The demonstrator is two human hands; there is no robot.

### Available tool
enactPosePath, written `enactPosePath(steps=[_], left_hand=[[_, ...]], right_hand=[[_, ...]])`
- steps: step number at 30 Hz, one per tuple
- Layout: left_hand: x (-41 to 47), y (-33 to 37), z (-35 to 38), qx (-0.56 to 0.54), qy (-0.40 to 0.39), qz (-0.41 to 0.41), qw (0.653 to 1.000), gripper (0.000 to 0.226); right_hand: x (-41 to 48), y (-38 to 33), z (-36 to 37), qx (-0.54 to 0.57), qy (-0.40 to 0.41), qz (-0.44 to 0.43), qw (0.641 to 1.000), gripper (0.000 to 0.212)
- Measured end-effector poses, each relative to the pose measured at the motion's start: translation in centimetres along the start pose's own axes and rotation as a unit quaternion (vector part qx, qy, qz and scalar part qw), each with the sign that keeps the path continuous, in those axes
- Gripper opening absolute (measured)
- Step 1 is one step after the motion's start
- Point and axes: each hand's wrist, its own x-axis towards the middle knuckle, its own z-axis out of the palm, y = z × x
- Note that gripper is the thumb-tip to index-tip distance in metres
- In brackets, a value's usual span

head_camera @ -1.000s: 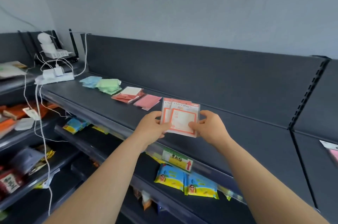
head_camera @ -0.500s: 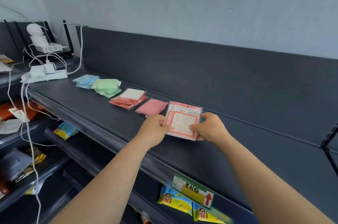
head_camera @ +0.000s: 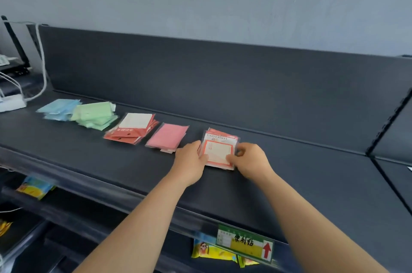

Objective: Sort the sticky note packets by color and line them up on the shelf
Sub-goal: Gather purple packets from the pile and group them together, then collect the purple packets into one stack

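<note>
Packets (head_camera: 219, 150) down on shelf (head_camera: 312, 179) right of pink stack (head_camera: 168, 138); L hand (head_camera: 189, 161) & R hand (head_camera: 250, 161) pinch sides. Likely light, slick.

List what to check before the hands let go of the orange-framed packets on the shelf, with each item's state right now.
1. Both hands on the packets: ok; left hand and right hand hold the orange-framed packets at their side edges.
2. Packets flat on the shelf: cannot tell; the hands hide the lower corners.
3. Gap to the pink pile: ok; apart, no overlap.
4. Row order: ok; blue pile, green pile, red pile, pink pile, then these packets at the right end.
5. Held packets squared up: not ok; one behind sticks out skewed at the top.
</note>
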Motion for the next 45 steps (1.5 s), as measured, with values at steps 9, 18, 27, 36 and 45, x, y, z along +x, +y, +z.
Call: enactPosePath(steps=[9,18,27,36,45], left_hand=[[-0.5,0.1,-0.8,0.054,0.045,0.085,0.994,0.028],[-3.3,4.8,0.6,0.105,0.066,0.222,0.967,0.03],[-6.3,12.8,6.6,0.069,-0.004,0.286,0.956,0.038],[-9.7,24.0,16.8,0.033,-0.083,0.282,0.955,0.032],[-10.6,33.2,27.7,0.021,-0.133,0.23,0.964,0.039]], right_hand=[[-2.4,-0.5,-0.2,-0.037,0.062,-0.015,0.997,0.016],[-7.3,1.2,-4.3,-0.22,0.128,-0.02,0.967,0.038],[-11.4,7.1,-12.2,-0.248,0.197,0.021,0.948,0.04],[-14.6,18.9,-24.6,-0.244,0.225,0.103,0.938,0.038],[-15.3,30.2,-34.6,-0.24,0.172,0.093,0.951,0.039]])
